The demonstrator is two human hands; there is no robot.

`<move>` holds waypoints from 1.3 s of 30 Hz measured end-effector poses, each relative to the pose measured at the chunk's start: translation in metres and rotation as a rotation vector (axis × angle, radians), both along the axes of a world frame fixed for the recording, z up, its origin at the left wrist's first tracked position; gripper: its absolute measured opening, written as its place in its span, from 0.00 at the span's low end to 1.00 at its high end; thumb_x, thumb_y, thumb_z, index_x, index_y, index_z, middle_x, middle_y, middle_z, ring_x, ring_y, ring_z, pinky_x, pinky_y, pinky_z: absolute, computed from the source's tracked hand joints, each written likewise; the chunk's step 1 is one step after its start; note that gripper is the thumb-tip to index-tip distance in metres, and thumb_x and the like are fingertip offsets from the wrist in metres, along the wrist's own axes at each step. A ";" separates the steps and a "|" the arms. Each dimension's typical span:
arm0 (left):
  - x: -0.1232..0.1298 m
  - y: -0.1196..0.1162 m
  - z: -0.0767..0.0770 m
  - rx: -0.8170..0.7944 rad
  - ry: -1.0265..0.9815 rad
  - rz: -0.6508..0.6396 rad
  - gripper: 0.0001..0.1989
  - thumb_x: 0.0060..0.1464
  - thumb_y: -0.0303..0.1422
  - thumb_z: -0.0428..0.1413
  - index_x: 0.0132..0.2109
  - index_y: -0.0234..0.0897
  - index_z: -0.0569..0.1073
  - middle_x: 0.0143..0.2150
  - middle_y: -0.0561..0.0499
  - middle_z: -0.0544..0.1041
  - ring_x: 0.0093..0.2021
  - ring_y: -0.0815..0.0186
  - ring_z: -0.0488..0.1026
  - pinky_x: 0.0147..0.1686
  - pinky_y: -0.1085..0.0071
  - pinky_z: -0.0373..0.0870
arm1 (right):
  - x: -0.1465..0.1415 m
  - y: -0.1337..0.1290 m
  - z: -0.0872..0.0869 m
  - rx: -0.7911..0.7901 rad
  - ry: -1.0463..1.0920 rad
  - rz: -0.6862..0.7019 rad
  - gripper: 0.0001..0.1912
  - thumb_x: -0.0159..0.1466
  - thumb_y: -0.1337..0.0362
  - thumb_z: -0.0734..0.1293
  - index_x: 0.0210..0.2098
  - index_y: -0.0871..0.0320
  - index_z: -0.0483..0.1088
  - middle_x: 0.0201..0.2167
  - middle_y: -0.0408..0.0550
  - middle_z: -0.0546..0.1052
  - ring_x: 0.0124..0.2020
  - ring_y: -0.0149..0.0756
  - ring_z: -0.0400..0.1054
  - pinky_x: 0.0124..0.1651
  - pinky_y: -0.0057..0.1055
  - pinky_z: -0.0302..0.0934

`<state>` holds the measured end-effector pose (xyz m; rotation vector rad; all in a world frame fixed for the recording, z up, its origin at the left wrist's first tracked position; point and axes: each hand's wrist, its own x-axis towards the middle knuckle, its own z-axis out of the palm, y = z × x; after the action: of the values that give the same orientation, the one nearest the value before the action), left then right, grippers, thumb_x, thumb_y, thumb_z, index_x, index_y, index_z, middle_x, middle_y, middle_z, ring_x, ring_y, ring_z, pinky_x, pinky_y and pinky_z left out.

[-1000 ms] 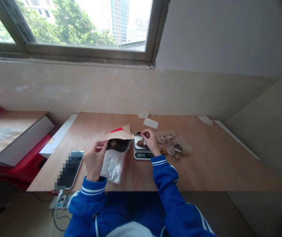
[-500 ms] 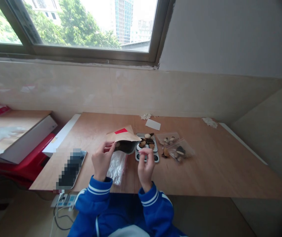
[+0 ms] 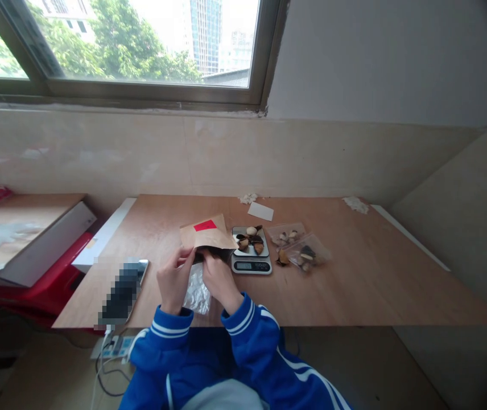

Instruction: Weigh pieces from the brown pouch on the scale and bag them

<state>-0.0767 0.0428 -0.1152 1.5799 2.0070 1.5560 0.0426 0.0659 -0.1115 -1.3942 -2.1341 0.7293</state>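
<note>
My left hand grips the near left edge of a brown paper pouch with a red label and a dark inside. My right hand is at the pouch's mouth, its fingertips hidden inside; whether they hold anything cannot be seen. Just right of the pouch, a small digital scale carries several dried brown and pale pieces. Below the pouch lies a clear plastic bag, partly behind my hands. Two zip bags of dried pieces lie right of the scale, with a loose brown piece beside them.
A phone with a cable lies at the table's left front. Behind the scale is a white card. Whitish crumpled bits lie along the back edge. Another table with clear plastic stands at the left.
My right hand has moved left from in front of the scale to the pouch's mouth, uncovering the scale's display. My left hand still grips the pouch. The view has shifted slightly.
</note>
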 end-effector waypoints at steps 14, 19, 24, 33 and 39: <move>0.006 0.002 0.008 0.034 0.049 0.021 0.12 0.54 0.44 0.58 0.34 0.41 0.78 0.32 0.54 0.79 0.30 0.67 0.76 0.31 0.73 0.68 | 0.008 -0.015 -0.017 0.317 0.444 -0.089 0.16 0.67 0.71 0.54 0.48 0.56 0.69 0.48 0.52 0.72 0.52 0.38 0.65 0.56 0.37 0.60; 0.001 0.031 0.032 0.069 0.056 0.120 0.13 0.55 0.45 0.57 0.35 0.41 0.78 0.33 0.53 0.77 0.29 0.68 0.75 0.31 0.73 0.68 | 0.010 -0.033 -0.043 0.377 0.521 -0.363 0.12 0.66 0.72 0.54 0.40 0.55 0.67 0.39 0.50 0.71 0.44 0.38 0.66 0.50 0.38 0.62; -0.013 0.094 0.051 0.092 0.026 0.162 0.16 0.61 0.43 0.49 0.41 0.39 0.76 0.39 0.49 0.77 0.37 0.63 0.75 0.41 0.67 0.70 | 0.007 -0.031 -0.090 0.161 0.220 -0.584 0.15 0.61 0.64 0.63 0.47 0.61 0.64 0.43 0.58 0.70 0.47 0.49 0.65 0.48 0.45 0.62; -0.016 0.077 0.004 0.194 -0.078 0.209 0.20 0.60 0.38 0.49 0.56 0.32 0.60 0.57 0.35 0.63 0.52 0.59 0.68 0.52 0.60 0.66 | 0.010 -0.026 -0.108 0.001 0.174 -0.457 0.03 0.59 0.68 0.63 0.30 0.56 0.68 0.32 0.47 0.70 0.36 0.39 0.68 0.42 0.35 0.62; 0.005 0.009 -0.068 -0.324 0.052 -0.358 0.11 0.60 0.40 0.47 0.37 0.38 0.68 0.34 0.48 0.72 0.34 0.61 0.72 0.38 0.62 0.69 | 0.008 -0.020 -0.108 -0.062 0.361 -0.442 0.02 0.60 0.68 0.63 0.31 0.56 0.67 0.31 0.47 0.72 0.33 0.39 0.69 0.38 0.35 0.64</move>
<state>-0.0716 0.0518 -0.1835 1.7337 1.7625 1.0146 0.0504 0.0455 -0.2195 -1.5566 -1.4728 0.7987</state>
